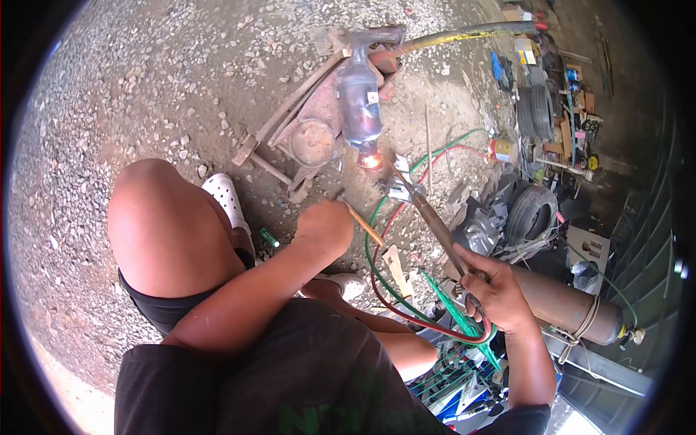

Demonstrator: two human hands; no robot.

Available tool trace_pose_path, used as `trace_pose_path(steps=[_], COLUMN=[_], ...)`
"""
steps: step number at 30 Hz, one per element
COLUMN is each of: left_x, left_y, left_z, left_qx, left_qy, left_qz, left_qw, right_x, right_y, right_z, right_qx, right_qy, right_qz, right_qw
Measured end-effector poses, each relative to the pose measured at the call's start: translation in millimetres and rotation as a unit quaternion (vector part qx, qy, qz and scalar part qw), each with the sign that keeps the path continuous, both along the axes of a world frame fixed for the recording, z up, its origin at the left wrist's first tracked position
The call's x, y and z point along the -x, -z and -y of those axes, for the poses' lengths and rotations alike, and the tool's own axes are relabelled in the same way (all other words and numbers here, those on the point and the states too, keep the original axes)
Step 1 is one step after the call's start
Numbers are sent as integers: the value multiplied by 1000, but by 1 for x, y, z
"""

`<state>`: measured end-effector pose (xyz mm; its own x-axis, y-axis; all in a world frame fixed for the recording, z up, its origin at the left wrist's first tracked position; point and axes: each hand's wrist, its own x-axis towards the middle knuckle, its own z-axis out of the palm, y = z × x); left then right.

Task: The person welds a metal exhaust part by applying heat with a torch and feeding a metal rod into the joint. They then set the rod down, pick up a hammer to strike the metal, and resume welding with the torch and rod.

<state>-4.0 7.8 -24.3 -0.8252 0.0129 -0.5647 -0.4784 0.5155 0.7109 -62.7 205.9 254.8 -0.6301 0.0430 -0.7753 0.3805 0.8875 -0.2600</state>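
Note:
My right hand (496, 286) is wrapped around a gas torch (435, 221), whose thin tip points up and left. Near that tip, the lower end of a grey metal exhaust canister (360, 109) glows orange. The canister lies over a rusty reddish floor jack (319, 134). My left hand (326, 226) is closed in a fist at the middle, and a tan wooden-looking stick (367, 225) juts from its right side. The stick's other end is hidden by the fist. Red and green hoses (378, 290) loop from the torch along the ground.
A brown gas cylinder (562, 301) lies at the right, tied with rope. Tyres (533, 212) and boxes clutter the right side. A green lighter-like object (269, 238) is on the ground near my white shoe (226, 199). Gravel (145, 109) covers the left.

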Motion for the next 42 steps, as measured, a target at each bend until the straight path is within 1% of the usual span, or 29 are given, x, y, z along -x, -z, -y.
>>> trace_pose_path(steps=[12, 27, 29, 30, 36, 39, 41, 42], left_x=[-8, -9, -7, -6, -6, -7, -8, -9], left_y=[7, 8, 2, 3, 4, 6, 19, 28], left_z=[-2, 3, 9, 9, 10, 11, 5, 1], left_qx=[-24, -26, -17, -18, -12, -8, -41, -40], left_qy=[28, 27, 62, 62, 45, 19, -63, -63], left_qz=[-18, 4, 30, 29, 26, 29, 14, 14], left_qw=[999, 999, 997, 997, 999, 999, 997, 997], right_x=[-1, -4, -4, -4, -4, -5, -5, -5], right_y=[0, -1, -1, -2, -1, -2, -2, -2], right_z=[3, 10, 10, 10, 9, 10, 10, 9], right_qx=[-8, -18, -21, -19, -20, -21, -19, -15], right_qy=[-14, -12, -12, -14, -8, -13, -15, -7], right_qz=[-3, -1, -2, -1, 4, 3, 0, -1], right_qw=[1000, 1000, 1000, 1000, 1000, 1000, 1000, 1000])
